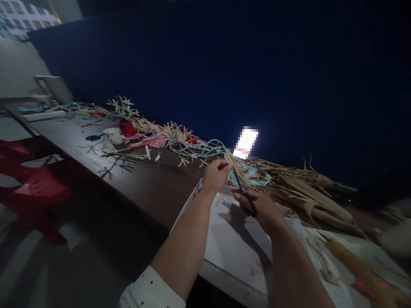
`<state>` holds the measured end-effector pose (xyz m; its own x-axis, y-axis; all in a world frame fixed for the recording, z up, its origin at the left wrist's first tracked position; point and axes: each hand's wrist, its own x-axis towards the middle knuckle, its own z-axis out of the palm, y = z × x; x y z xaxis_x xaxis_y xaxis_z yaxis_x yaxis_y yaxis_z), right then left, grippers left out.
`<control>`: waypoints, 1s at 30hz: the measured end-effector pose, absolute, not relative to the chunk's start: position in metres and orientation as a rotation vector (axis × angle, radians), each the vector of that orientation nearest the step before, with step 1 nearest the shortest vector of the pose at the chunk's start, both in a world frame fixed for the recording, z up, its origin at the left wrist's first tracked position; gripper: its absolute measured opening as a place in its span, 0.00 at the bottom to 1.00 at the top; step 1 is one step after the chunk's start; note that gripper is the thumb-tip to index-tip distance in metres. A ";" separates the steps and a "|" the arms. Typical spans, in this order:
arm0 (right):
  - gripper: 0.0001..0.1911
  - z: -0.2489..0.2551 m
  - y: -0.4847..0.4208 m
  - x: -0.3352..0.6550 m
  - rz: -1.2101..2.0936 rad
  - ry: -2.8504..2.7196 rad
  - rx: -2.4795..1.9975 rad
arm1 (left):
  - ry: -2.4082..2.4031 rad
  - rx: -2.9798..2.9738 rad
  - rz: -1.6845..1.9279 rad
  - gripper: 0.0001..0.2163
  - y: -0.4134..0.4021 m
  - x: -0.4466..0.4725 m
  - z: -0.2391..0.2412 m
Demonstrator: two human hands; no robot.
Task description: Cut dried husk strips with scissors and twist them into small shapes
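Note:
My left hand (214, 175) pinches a pale dried leaf strip (229, 157) between thumb and fingers. In my right hand (263, 208) are dark-handled scissors (239, 179), their blades pointing up beside the strip; whether they touch it I cannot tell. Both hands are above a shallow white box (234, 250) with small pale scraps in it. Just behind the scissors lies a loop of light blue ribbon (261, 175). A heap of long dried leaves (302, 188) spreads to the right of my hands.
Along the table's back lie star-shaped dried pieces (122, 105), blue cords (208, 149), a red thread spool (127, 128) and other scissors (93, 137). A bright screen (246, 142) stands behind my hands. A yellow tool (346, 252) lies at right; a red chair (41, 188) stands left.

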<state>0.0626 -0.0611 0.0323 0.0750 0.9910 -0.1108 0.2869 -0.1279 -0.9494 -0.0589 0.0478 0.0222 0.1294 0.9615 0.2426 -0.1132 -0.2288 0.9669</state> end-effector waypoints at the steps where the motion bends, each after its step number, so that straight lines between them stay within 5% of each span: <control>1: 0.25 0.032 -0.061 0.062 1.114 -1.310 -1.542 | 0.926 1.397 1.329 0.08 0.048 -0.059 0.022; 30: 0.18 0.030 -0.057 0.056 1.087 -1.303 -1.588 | 0.994 1.547 1.439 0.08 0.049 -0.061 0.019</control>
<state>0.0556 -0.0571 0.0301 0.1020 0.9864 -0.1289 0.3042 -0.1543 -0.9400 -0.0608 0.0488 0.0186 0.0508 0.9221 0.3837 0.0323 -0.3855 0.9221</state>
